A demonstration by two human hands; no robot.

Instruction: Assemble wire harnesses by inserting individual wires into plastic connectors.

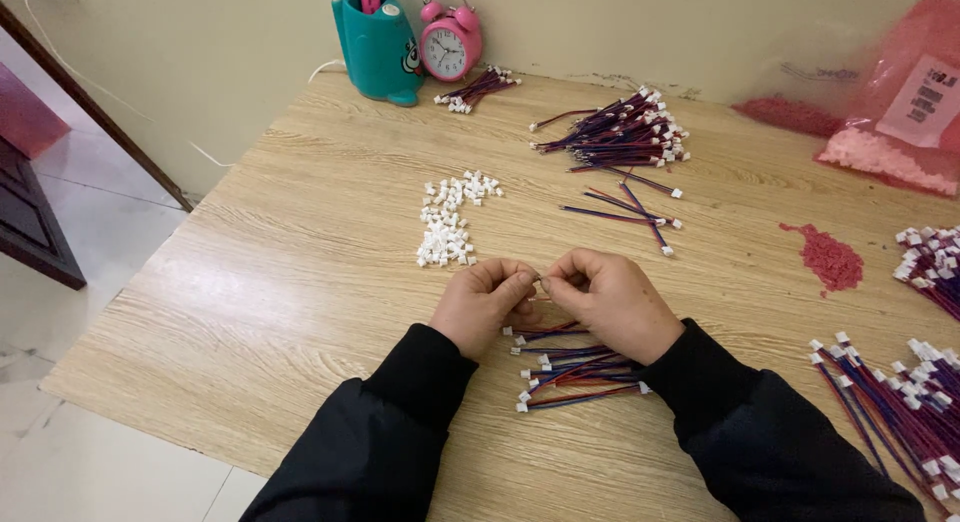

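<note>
My left hand (485,302) and my right hand (612,300) meet fingertip to fingertip over the wooden table (300,282). Both pinch something small between them; it is mostly hidden, so I cannot tell whether it is a wire end or a connector. Under my wrists lies a small bunch of red and blue wires with white plugs (570,372). Just beyond my left hand sits a heap of loose white connector housings (447,217). Both sleeves are black.
A larger wire pile (620,132) and a few loose wires (630,207) lie farther back. More wire bundles (900,392) sit at the right edge. Red pellets (828,257), pink bags (900,112), a teal holder (380,47) and a pink alarm clock (450,44) stand at the back.
</note>
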